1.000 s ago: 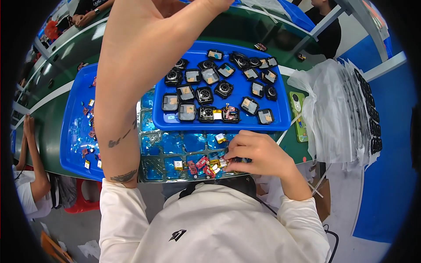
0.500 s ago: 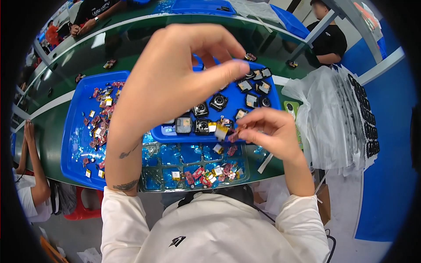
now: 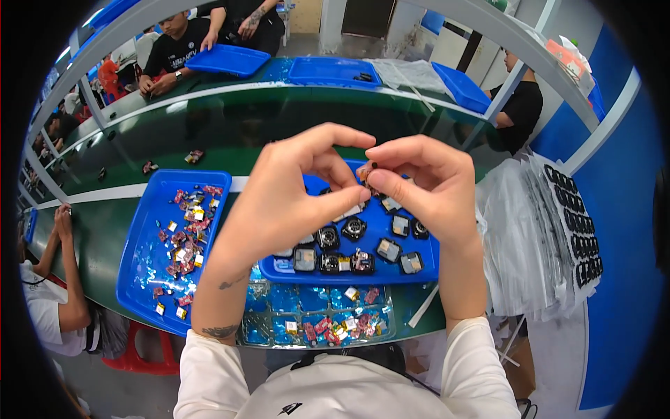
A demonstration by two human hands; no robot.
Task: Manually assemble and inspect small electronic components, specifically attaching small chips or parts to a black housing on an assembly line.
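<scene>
My right hand (image 3: 434,183) pinches a small reddish circuit board (image 3: 366,170) between thumb and fingers, above the middle blue tray (image 3: 349,277). My left hand (image 3: 289,192) meets it from the left. Its index tip is close to the right index, and its thumb and curled fingers close together beside the board; whatever lies between them is hidden. Black watch cases (image 3: 354,228) and grey-backed ones (image 3: 305,258) lie in the tray below, some covered by my hands. A case at the tray's front (image 3: 362,261) has reddish parts in it.
On the left, a blue tray (image 3: 143,262) holds loose boards and batteries. A clear compartmented tray (image 3: 271,335) sits nearest me, with more parts. Plastic sheeting (image 3: 513,244) and black pieces (image 3: 574,222) are stacked right. Co-workers sit across the green bench (image 3: 230,129) and at left.
My left hand, earlier apart from the right with thumb and fingers spread, has come to the board. My right hand has lifted it from low over the tray. The view has tilted up.
</scene>
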